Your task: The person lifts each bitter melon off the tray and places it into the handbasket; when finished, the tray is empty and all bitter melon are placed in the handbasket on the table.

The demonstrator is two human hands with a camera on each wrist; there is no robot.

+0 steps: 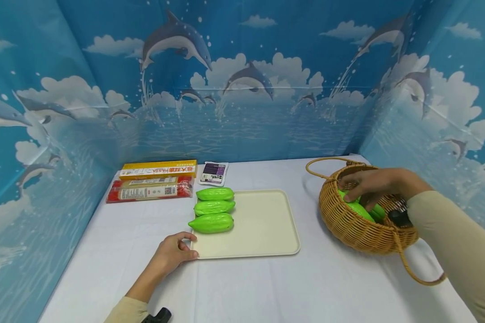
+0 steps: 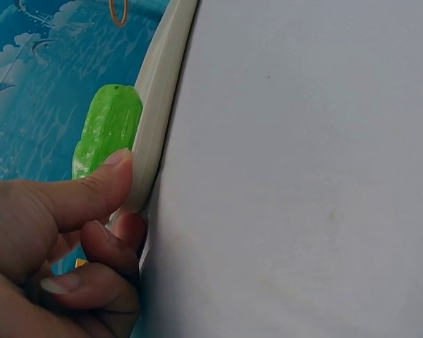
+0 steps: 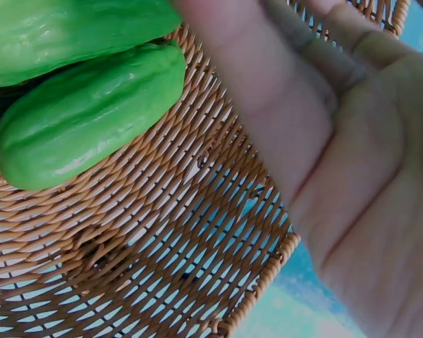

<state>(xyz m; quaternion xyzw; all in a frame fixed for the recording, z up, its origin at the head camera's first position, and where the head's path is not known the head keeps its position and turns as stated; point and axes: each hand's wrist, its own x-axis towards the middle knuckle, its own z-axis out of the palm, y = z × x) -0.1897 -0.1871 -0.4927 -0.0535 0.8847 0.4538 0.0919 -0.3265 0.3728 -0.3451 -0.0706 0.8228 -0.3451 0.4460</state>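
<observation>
My left hand (image 1: 174, 254) pinches the near left corner of a cream tray (image 1: 262, 224); in the left wrist view its thumb (image 2: 102, 186) lies on the rim, fingers curled below. Three bright green, ridged vegetables (image 1: 212, 223), shaped like bitter melons, lie side by side along the tray's left side. My right hand (image 1: 377, 183) reaches inside a wicker basket (image 1: 347, 231), spread over more green vegetables (image 1: 359, 211). In the right wrist view its fingers stretch towards the upper of two vegetables (image 3: 92, 116), tips out of frame.
At the back left lie a yellow pasta box (image 1: 157, 168) and red-ended noodle packs (image 1: 149, 188). A small purple and white packet (image 1: 213, 173) is behind the tray. The basket's loop handles (image 1: 414, 273) flop outward onto the white cloth. A dolphin-print curtain (image 1: 242, 121) encloses the table.
</observation>
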